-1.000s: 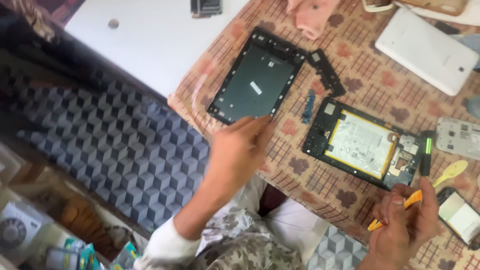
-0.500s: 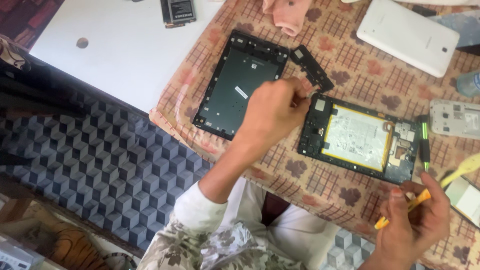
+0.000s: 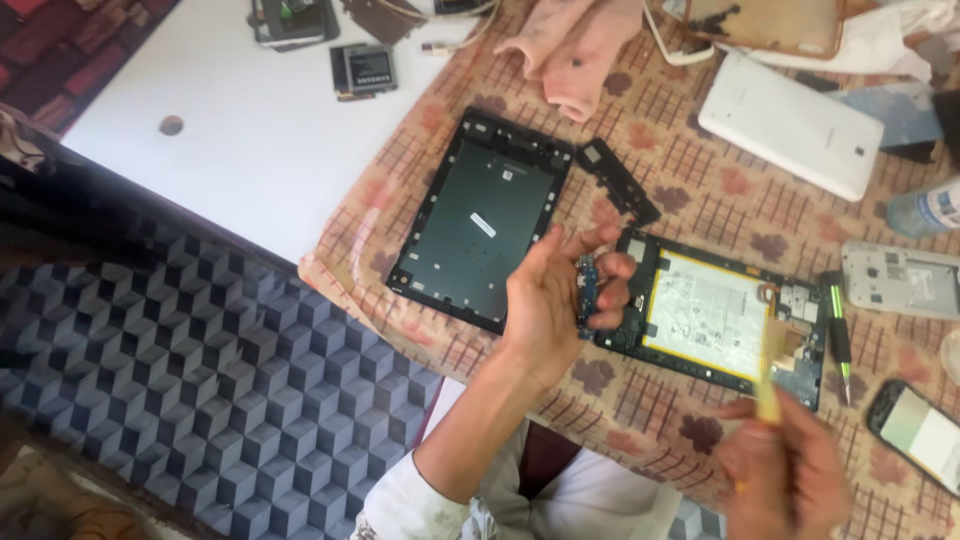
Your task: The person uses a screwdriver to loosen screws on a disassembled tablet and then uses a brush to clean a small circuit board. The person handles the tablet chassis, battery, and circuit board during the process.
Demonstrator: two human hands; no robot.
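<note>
A: What is held in the left hand [image 3: 560, 300]?

B: A small blue circuit strip [image 3: 586, 293] is pinched upright between the thumb and the curled fingers. The hand is raised above the near edge of a patterned tablecloth [image 3: 700, 190], just left of an opened tablet body [image 3: 715, 315].

A: How is that tablet body laid out?

B: It is laid flat with its inside exposed. A pale battery is seen in the middle, and small boards are seen at its right end. A dark empty tablet frame [image 3: 485, 215] is laid to the left of the hand, and a narrow black bracket [image 3: 620, 180] is laid between the two, towards the far side.

A: And the right hand [image 3: 785, 470]?

B: It is blurred at the bottom right. A thin yellow tool [image 3: 768, 385] is gripped in its closed fingers, with the tip pointed up over the right part of the opened tablet.

A: What else is seen nearby?

B: A green-and-black screwdriver [image 3: 838, 335] is laid just right of the opened tablet. A white tablet back [image 3: 790, 125] is laid farther away, near a pink cloth [image 3: 570, 50]. A phone [image 3: 920, 435] is seen at the right edge. A white table [image 3: 230, 150] is covered in part by the tablecloth.
</note>
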